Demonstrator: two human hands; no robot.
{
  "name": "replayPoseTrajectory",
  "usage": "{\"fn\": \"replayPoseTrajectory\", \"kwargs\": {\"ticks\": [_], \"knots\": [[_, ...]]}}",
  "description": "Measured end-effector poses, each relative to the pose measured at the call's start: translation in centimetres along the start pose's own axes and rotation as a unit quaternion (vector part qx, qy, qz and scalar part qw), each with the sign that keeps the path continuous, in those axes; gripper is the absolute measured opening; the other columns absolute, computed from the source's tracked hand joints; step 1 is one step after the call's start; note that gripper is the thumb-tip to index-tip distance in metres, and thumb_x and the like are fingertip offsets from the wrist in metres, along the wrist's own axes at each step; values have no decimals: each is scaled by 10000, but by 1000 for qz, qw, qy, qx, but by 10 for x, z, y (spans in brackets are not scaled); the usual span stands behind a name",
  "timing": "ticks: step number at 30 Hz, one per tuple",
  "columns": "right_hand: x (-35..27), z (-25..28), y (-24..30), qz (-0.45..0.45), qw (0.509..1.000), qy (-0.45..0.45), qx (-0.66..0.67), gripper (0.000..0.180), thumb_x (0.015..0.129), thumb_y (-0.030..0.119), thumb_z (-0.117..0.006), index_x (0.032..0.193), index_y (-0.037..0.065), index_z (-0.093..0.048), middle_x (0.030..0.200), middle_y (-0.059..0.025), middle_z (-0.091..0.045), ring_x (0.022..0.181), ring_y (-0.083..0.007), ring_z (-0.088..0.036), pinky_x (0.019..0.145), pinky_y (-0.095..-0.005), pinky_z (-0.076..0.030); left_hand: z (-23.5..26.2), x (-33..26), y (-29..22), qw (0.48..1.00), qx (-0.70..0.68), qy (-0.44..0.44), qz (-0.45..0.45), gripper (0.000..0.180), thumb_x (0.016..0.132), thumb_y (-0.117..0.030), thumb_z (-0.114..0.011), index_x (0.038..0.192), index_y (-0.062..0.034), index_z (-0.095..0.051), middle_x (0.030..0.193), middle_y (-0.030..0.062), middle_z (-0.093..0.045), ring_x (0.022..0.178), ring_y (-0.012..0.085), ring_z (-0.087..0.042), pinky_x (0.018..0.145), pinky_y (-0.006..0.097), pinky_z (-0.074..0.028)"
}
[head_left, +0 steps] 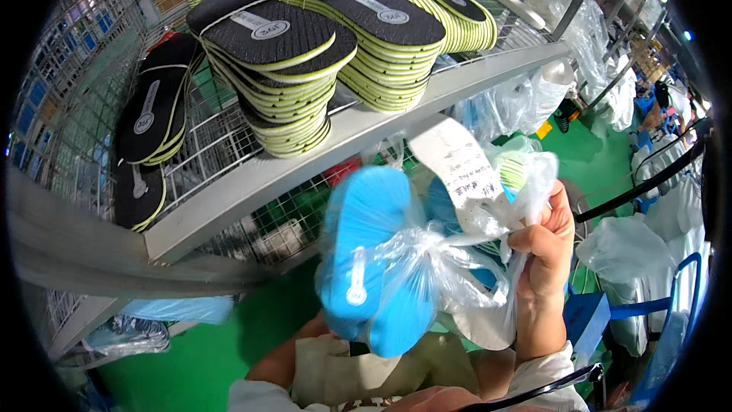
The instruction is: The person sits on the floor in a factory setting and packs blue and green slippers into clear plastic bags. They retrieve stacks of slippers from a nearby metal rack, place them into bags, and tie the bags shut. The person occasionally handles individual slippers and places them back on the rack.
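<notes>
My right hand (545, 244) is closed, thumb and fingers pinching the gathered film of a clear plastic bag (457, 255). Blue insoles (362, 233) fill the bag's left side, bundled tight and pressed against the stretched film. A white insole (457, 164) with handwriting on it stands up beside my right hand, and a green-striped insole edge (515, 172) shows through film next to my fingers. My left hand (316, 328) is at the lower left of the blue insoles, mostly behind them; its fingers are hidden.
Stacks of black insoles with lime edges (274, 61) stand on a wire shelf (221, 133) with a grey metal front bar (366, 141). Below lies a blue wrapped bundle (183, 309). Plastic sacks (629, 248) and a blue metal frame (648, 309) stand at the right on green floor.
</notes>
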State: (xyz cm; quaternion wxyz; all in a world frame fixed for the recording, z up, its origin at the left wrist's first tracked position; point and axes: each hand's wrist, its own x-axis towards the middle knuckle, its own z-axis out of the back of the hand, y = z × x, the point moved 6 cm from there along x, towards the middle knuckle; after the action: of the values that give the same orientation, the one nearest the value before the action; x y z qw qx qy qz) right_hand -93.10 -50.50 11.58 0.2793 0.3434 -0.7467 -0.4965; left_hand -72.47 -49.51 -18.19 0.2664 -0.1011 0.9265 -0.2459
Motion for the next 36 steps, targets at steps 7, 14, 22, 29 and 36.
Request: {"fn": "replayPoseTrajectory", "kwargs": {"ticks": [7, 14, 22, 29, 36], "knots": [[5, -25, 21, 110, 993, -27, 26, 566, 456, -136, -425, 1006, -18, -365, 755, -98, -551, 583, -125, -514, 553, -226, -430, 64, -31, -74, 978, 18, -174, -114, 257, 729, -152, -495, 933, 4, -503, 871, 87, -527, 761, 163, -489, 686, 283, -385], [34, 20, -15, -11, 998, -10, -68, 502, 460, -169, -461, 913, 23, -363, 704, -72, -564, 541, -87, -491, 483, -176, -371, 62, -79, -99, 915, 113, -324, -211, 277, 720, -143, -498, 946, 16, -497, 894, 95, -524, 778, 168, -487, 697, 291, -381], [15, 100, -3, 0, 987, -38, -159, 394, 465, -132, -458, 801, 57, -374, 640, 7, -464, 512, -49, -434, 452, -151, -336, -80, 35, -234, 299, 735, -224, -566, 627, 559, -156, -692, 1078, 9, -381, 1057, 145, -433, 975, 200, -404, 821, 312, -335], [-33, 158, -91, -212, 944, 75, -242, 257, 556, -92, -522, 764, 51, -472, 556, 78, -364, 474, -4, -304, 429, -155, -216, -71, 177, -322, 292, 787, -385, -384, 837, 528, -472, -675, 1169, -58, -329, 1187, 176, -356, 1116, 332, -302, 928, 385, -233], [-79, 235, -114, -303, 914, 73, -259, 244, 570, -41, -551, 787, 42, -478, 571, 61, -403, 482, -12, -348, 428, -164, -269, -25, 164, -368, 530, 695, -410, -261, 523, 669, -359, -583, 1053, -37, -434, 1059, 182, -446, 1007, 319, -401, 845, 384, -313]]}}
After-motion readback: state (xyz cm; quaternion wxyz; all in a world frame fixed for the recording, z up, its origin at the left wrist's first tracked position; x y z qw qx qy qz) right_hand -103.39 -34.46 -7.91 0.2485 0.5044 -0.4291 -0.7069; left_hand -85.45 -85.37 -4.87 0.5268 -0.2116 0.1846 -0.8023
